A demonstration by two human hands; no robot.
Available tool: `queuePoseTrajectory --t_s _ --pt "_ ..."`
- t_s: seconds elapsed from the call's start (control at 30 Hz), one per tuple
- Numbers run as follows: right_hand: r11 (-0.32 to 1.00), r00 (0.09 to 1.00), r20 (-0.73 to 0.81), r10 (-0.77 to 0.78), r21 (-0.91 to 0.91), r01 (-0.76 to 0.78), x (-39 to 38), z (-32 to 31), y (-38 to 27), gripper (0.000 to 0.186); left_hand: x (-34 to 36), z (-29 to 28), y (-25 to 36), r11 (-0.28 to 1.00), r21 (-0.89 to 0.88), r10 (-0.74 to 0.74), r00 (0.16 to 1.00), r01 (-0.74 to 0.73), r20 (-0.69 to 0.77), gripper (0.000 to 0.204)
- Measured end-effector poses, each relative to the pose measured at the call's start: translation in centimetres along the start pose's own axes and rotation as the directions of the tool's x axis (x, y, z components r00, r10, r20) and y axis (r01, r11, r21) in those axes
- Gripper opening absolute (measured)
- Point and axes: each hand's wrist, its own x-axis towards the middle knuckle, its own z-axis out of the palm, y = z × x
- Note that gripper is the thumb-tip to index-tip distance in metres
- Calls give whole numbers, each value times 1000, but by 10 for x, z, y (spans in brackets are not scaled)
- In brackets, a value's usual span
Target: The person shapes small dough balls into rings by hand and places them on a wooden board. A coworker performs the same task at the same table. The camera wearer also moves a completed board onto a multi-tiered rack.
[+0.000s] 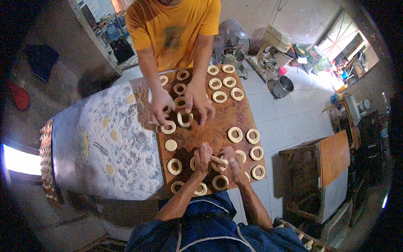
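Over the near part of a brown wooden board, my left hand is closed on a pale dough ring. Its other end is gripped by my right hand, with the ring tilted between them. Beneath and around my hands lie more dough rings, partly hidden by my fingers and forearms. A dough ring and a flat dough disc lie left of my left hand. Right of my right hand are several dough rings, one of them a ring near the board's edge.
Across the board, a co-worker in an orange shirt handles a dough ring. Left is a floured metal table with scattered dough pieces. A wooden stand is at right. Behind stand a metal bucket and a mixer.
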Motion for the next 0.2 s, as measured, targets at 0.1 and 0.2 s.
queuePoseTrajectory --t_s 0.1,0.2 --pt "953 994 25 110 -288 -98 31 -8 -65 31 19 8 50 969 -97 -241 959 228 -152 39" --pt "848 996 -73 43 -525 -75 44 -17 -49 43 51 12 68 930 -4 -366 922 369 -123 39"
